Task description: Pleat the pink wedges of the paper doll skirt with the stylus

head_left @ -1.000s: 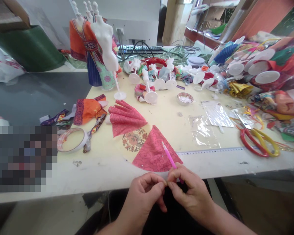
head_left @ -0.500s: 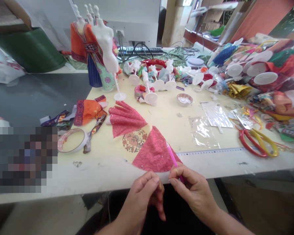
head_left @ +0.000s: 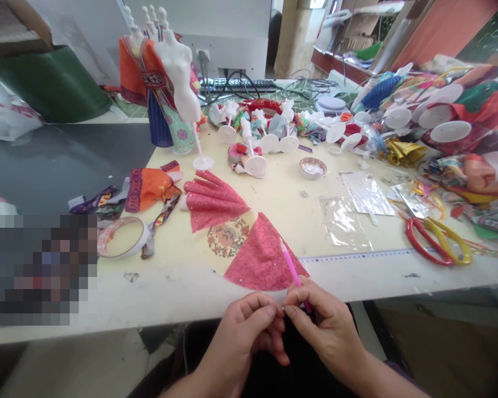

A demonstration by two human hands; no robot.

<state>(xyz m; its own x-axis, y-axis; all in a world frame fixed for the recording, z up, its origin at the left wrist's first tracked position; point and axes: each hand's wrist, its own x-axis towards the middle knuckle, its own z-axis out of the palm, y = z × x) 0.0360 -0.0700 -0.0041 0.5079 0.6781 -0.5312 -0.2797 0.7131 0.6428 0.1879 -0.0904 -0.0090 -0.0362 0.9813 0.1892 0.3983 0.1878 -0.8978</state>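
Between thumb and fingers my right hand [head_left: 326, 318] holds a pink pen [head_left: 291, 262], its tip pointing up and away over the cloth. A tiny pale bit, too small to name, shows at the right thumb tip. My left hand [head_left: 251, 323] is closed in a pinch right beside it, and whatever it pinches is hidden. Just beyond both hands a red patterned fan-shaped cloth [head_left: 261, 257] lies flat, with small shiny dots on it. Farther off is a pleated red cloth [head_left: 213, 202], and a floral cloth piece [head_left: 228, 236] lies between the two.
Scissors [head_left: 435, 240], clear plastic bags [head_left: 344, 221] and a ruler [head_left: 357, 256] lie on the right. A small bowl [head_left: 313, 168] holds white bits. A tape roll [head_left: 122, 237] and an orange doll garment [head_left: 151, 190] lie left; dress-form stands [head_left: 178, 77] rise behind.
My two hands have come together, so the fingertips nearly meet. The pen in my right hand has shifted slightly left. The cloths have not moved.
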